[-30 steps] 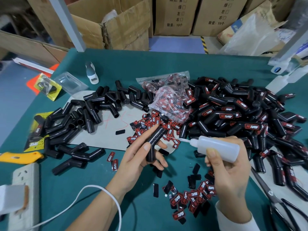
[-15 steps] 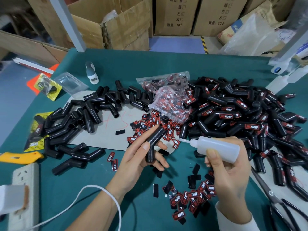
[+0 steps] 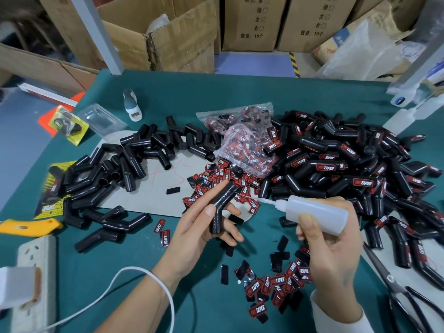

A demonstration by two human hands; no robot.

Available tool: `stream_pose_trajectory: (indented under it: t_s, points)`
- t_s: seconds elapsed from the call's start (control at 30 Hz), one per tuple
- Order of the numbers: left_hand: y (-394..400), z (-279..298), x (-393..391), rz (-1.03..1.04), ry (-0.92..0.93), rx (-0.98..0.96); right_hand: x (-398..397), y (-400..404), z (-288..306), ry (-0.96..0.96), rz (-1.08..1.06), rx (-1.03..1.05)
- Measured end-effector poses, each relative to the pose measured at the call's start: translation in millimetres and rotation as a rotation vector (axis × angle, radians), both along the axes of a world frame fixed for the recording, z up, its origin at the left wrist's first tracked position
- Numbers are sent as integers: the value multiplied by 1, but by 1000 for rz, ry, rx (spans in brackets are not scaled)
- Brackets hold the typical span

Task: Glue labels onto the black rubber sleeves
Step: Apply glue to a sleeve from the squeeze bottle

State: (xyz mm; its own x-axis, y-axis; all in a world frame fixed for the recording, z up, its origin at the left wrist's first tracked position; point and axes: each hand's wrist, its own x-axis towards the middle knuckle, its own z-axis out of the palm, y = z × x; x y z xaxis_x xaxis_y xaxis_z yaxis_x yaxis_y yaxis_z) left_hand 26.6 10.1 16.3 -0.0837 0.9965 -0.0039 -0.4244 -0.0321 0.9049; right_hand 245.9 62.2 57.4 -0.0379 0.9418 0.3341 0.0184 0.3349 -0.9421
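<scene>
Sleeve (bent) beside glue bottle

left forearm: bare | right wrist: white sleeve cuff

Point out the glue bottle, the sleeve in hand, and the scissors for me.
glue bottle point(image 3: 317, 216): head view, middle of its translucent body.
sleeve point(image 3: 219, 207): head view, at the bend, between the left hand's fingers.
scissors point(image 3: 394, 288): head view, near the pivot, at the table's lower right.

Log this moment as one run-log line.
left hand: holds bent sleeve | right hand: holds glue bottle | nozzle beside sleeve, apart
</scene>
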Motion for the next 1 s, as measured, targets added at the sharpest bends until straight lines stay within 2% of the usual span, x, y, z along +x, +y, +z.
stream_pose_trajectory:
  t_s: [0.23, 0.67, 1.0]
  points:
    - [0, -2, 1, 3, 31, -5, -1, 0, 0, 12, -14, -12]
    - [0, 5, 2, 6, -43, 3, -1, -1, -1, 32, 18, -4]
    - [0, 5, 2, -3, -31, -2, -4, 0, -4, 14, 70, -10]
